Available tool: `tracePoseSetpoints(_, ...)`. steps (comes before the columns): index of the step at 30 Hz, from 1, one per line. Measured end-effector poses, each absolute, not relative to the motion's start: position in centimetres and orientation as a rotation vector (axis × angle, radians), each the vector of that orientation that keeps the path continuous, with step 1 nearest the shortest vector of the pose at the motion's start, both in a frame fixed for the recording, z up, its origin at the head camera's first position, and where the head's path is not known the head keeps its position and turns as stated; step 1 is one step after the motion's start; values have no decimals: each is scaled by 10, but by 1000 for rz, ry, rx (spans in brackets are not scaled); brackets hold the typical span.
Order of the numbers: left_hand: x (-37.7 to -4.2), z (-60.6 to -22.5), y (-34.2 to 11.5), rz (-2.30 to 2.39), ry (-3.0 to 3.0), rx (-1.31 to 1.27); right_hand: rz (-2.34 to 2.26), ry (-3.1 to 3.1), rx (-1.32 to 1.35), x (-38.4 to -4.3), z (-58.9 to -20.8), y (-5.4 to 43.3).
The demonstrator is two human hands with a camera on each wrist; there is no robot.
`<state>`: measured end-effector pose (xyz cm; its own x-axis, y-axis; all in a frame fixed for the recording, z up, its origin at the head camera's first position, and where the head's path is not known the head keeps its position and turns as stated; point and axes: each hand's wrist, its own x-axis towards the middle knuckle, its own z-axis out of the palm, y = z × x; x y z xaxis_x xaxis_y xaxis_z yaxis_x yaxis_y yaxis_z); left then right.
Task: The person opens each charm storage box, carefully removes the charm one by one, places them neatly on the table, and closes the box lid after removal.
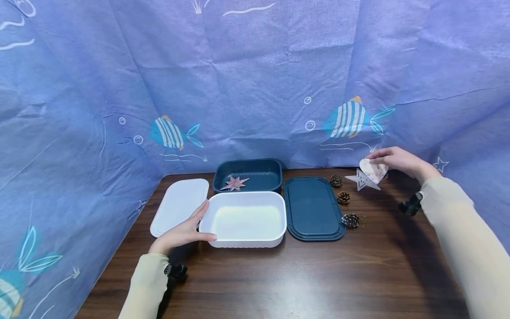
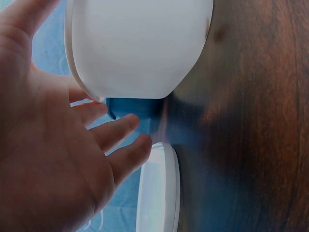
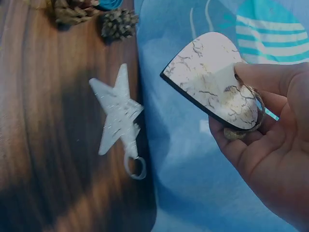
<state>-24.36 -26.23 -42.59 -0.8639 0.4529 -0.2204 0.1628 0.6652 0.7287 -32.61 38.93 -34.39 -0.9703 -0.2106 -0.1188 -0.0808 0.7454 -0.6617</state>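
My right hand (image 1: 402, 161) pinches a heart-shaped ornament (image 3: 212, 79) between thumb and fingers at the far right, held up off the table. The heart has a pale, crackled face, dark edges and a twine loop. Under it a silvery-white star ornament (image 3: 119, 113) with a loop lies on the table. At the left end of a white rectangular container (image 1: 247, 243), my left hand (image 1: 181, 232) rests spread, thumb near the front corner and fingers along the left side. In the left wrist view its other fingers (image 2: 128, 157) hang loosely apart from the container.
Behind the white container stands a dark blue container (image 1: 260, 175) holding a pink glittery star (image 1: 235, 183). A white lid (image 1: 179, 204) lies left, a dark blue lid (image 1: 312, 208) right. Several pine cones (image 1: 343, 197) line the blue lid's right side. A fish-print cloth (image 1: 255, 88) hangs behind the table.
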Motion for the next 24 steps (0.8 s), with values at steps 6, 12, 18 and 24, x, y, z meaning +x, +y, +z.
tracePoseSetpoints(6,-243,-426,-262,1046,2493,480,-1038,2733,-224,-318,-362,396)
tracePoseSetpoints(12,-243,-426,-262,1041,2499,483,-1057,2692,-207,-312,-382,397)
tracePoseSetpoints(18,-243,-425,-261,1046,2495,473,-1046,2692,-204,-308,-398,397)
tracePoseSetpoints(24,-243,-425,-259,1046,2494,468,-1098,2646,-226,-308,-415,399)
